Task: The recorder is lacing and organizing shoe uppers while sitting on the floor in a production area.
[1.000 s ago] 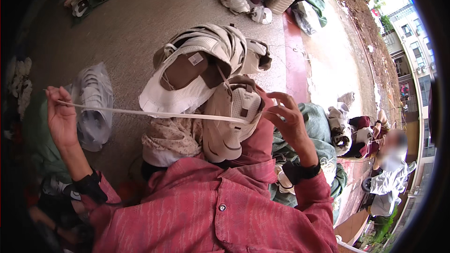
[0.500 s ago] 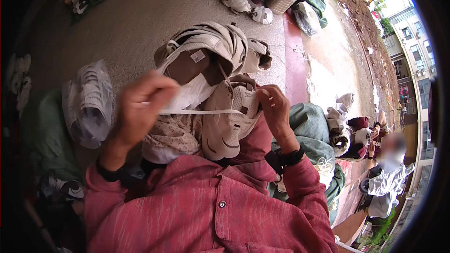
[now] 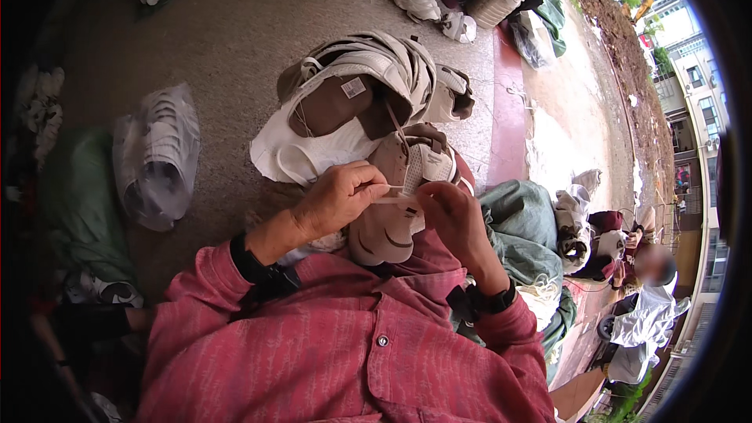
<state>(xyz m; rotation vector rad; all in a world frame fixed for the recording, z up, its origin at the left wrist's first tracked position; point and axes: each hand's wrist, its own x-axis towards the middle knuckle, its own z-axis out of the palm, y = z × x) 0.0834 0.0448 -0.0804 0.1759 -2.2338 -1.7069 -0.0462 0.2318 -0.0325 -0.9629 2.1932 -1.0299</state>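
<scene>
A beige sneaker (image 3: 380,236) rests on my lap with its toe toward me. Over it, my left hand (image 3: 342,197) pinches a white shoelace (image 3: 394,200), which runs across the front of the shoe to my right hand (image 3: 454,215). My right fingers are closed on the lace beside the eyelets, though their tips are partly hidden. Just beyond lies a bundle of nested beige shoes (image 3: 415,63) with brown insoles, tied to this sneaker by a thin cord. White cloth or paper (image 3: 282,149) spreads beside the bundle.
At left, a clear bag of stacked shoes (image 3: 163,149) stands by a green sack (image 3: 86,196). Green sacks (image 3: 521,219) and a heap of white laces (image 3: 540,298) lie close to my right arm. Another person (image 3: 650,298) sits at far right among shoes.
My left hand has moved right and closer to my right hand, so the lace stretch between them is much shorter. The view has shifted slightly.
</scene>
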